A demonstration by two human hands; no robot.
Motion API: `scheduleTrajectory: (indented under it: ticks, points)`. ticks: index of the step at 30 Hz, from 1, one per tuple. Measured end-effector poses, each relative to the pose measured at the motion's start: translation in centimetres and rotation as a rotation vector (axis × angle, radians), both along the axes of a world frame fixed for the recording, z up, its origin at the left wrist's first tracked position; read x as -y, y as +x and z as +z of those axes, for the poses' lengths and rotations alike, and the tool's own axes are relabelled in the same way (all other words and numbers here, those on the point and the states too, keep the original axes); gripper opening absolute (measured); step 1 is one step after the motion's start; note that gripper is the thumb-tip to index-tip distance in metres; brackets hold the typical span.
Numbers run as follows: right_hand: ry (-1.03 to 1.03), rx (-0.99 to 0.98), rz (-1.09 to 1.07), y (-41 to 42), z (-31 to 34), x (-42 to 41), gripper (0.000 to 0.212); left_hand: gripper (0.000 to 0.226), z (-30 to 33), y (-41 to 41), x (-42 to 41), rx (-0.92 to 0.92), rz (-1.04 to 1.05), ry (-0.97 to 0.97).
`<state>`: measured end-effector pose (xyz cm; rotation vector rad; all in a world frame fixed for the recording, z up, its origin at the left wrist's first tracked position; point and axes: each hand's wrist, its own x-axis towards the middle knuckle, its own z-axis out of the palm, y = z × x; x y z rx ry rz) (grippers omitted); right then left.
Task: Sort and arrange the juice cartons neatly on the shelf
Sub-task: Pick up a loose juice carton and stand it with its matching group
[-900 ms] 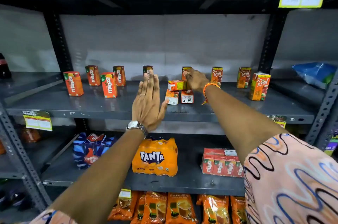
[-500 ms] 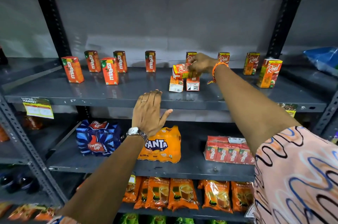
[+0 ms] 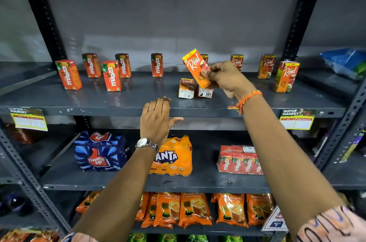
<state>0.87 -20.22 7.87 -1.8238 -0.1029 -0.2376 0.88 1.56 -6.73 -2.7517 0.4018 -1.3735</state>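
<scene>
My right hand (image 3: 227, 78) grips an orange Real carton (image 3: 195, 66), tilted and lifted above the grey shelf (image 3: 138, 101). Directly under it two Real cartons (image 3: 186, 88) lie on their sides with their ends toward me. Several upright Maaza cartons (image 3: 111, 75) stand on the shelf's left half, one more (image 3: 157, 64) near the middle. Upright Real cartons (image 3: 286, 76) stand to the right and at the back. My left hand (image 3: 157, 119) rests flat on the shelf's front edge, fingers apart, holding nothing.
On the shelf below sit a blue Thums Up pack (image 3: 100, 152), an orange Fanta pack (image 3: 174, 157) and a red Maaza multipack (image 3: 240, 160). Tea packets (image 3: 196, 209) fill the shelf beneath. A blue bag (image 3: 344, 62) lies at the right. Price tags (image 3: 28, 119) hang from the edge.
My right hand has lifted the Real carton off the two lying cartons and tilted it up. My left hand has drawn back from the shelf's rear to its front edge.
</scene>
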Motion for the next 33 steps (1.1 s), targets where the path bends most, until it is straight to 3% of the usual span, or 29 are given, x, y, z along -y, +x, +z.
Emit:
scheduleTrajectory:
  ticks: [4,11,16,25,31,33]
  points:
    - [0.279,0.113,0.081,-4.6,0.0,-1.1,0.022,0.072,-0.2,0.3,0.0,0.001,0.008,0.000]
    - [0.348,0.321,0.060,-12.6,2.0,-2.1,0.060,0.073,-0.3,0.4,-0.1,-0.002,-0.023,-0.022]
    - [0.368,0.398,0.064,-17.0,2.7,-2.3,0.055,0.076,-0.4,0.6,-0.1,0.005,-0.050,-0.058]
    - [0.404,0.327,0.079,-19.0,1.5,-1.8,0.055,0.079,-0.5,0.7,0.1,0.036,-0.076,-0.090]
    - [0.443,0.263,-0.047,-15.6,1.4,0.3,0.019,0.079,-0.3,0.5,0.2,0.005,-0.079,-0.100]
    - [0.416,0.233,-0.151,-13.2,1.1,1.5,0.021,0.076,-0.2,0.4,0.2,0.001,-0.080,-0.098]
